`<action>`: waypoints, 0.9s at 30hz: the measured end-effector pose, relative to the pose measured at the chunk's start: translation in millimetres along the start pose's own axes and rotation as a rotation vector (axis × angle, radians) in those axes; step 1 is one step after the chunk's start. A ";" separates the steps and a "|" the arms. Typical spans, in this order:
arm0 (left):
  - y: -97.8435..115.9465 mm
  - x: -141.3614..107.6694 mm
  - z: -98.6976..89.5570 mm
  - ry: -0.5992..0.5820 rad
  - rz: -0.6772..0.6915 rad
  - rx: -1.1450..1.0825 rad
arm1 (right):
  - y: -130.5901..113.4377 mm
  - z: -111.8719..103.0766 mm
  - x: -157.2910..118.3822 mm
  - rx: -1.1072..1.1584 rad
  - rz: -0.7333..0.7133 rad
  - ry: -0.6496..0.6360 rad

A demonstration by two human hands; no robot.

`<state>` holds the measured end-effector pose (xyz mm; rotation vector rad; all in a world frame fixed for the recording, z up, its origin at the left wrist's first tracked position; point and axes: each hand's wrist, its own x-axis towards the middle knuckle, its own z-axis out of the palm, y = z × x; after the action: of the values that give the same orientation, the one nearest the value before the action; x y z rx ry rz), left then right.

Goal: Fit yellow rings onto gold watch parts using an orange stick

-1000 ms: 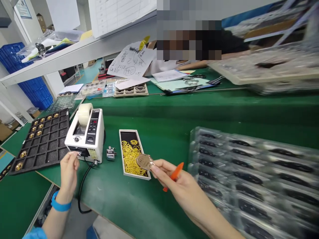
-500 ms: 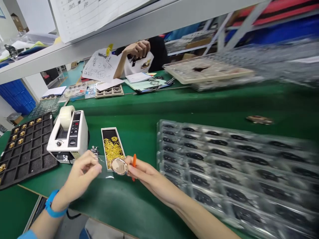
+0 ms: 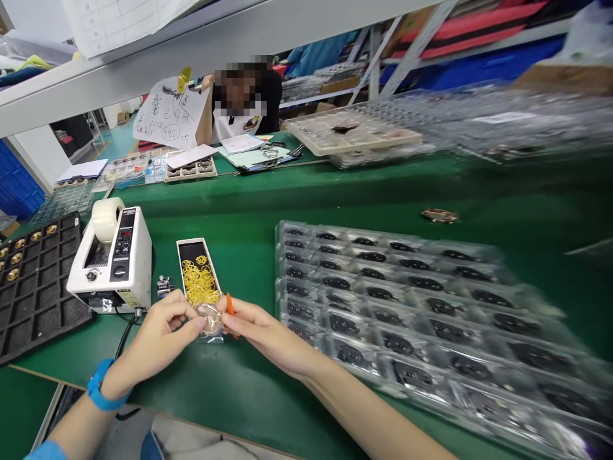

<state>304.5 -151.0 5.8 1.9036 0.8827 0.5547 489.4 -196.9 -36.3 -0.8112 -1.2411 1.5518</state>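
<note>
A round, pale-gold disc (image 3: pixel 208 318) with a glossy, filmy face sits just below the black box of yellow rings (image 3: pixel 198 275), pinched between the left hand (image 3: pixel 160 333) and the right hand (image 3: pixel 268 333), above a clear plastic bag (image 3: pixel 213 336); an orange stick (image 3: pixel 230 305) pokes up beside the right hand's fingers.

Bright-blue wristband (image 3: pixel 102 386), wide strap, on L arm (image 3: pixel 71 429), w/ lt-blue sleeve (image 3: pixel 45 452) showing at bottom-left corner of view. R arm (image 3: pixel 364 409) bare to the hand, L hand (image 3: pixel 158 338) and R hand (image 3: pixel 272 338) ungloved.
</note>
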 end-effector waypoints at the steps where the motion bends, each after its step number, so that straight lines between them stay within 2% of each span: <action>1: -0.3 0.2 0.6 0.002 0.004 -0.001 | 0.1 0.0 0.2 0.000 0.002 -0.002; 12: 0.7 -1.5 12.5 0.100 0.019 0.060 | 0.8 -0.2 -1.5 -0.025 0.031 0.018; 14: 0.8 -2.9 14.6 0.144 0.020 0.185 | 0.5 0.1 -0.9 -0.035 0.027 0.018; 17: 1.8 -5.8 10.9 0.307 0.048 0.531 | -0.7 0.2 0.9 -0.033 0.005 0.025; 19: 3.3 -7.4 4.6 0.424 0.122 0.656 | -1.2 0.1 1.4 -0.034 -0.003 0.036; 21: 4.8 -7.6 -0.2 0.469 0.267 0.599 | -0.8 0.6 0.8 -0.034 -0.001 0.039; 24: 3.4 -3.0 2.3 0.373 0.521 0.411 | 2.3 3.8 -1.5 0.038 0.018 0.013; 27: -4.0 5.4 13.0 0.273 0.632 0.264 | 7.8 9.6 -2.8 0.233 0.081 0.003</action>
<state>315.5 -152.9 -3.6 2.3947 0.5188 1.1419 479.5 -202.9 -41.6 -0.7185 -1.0127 1.7223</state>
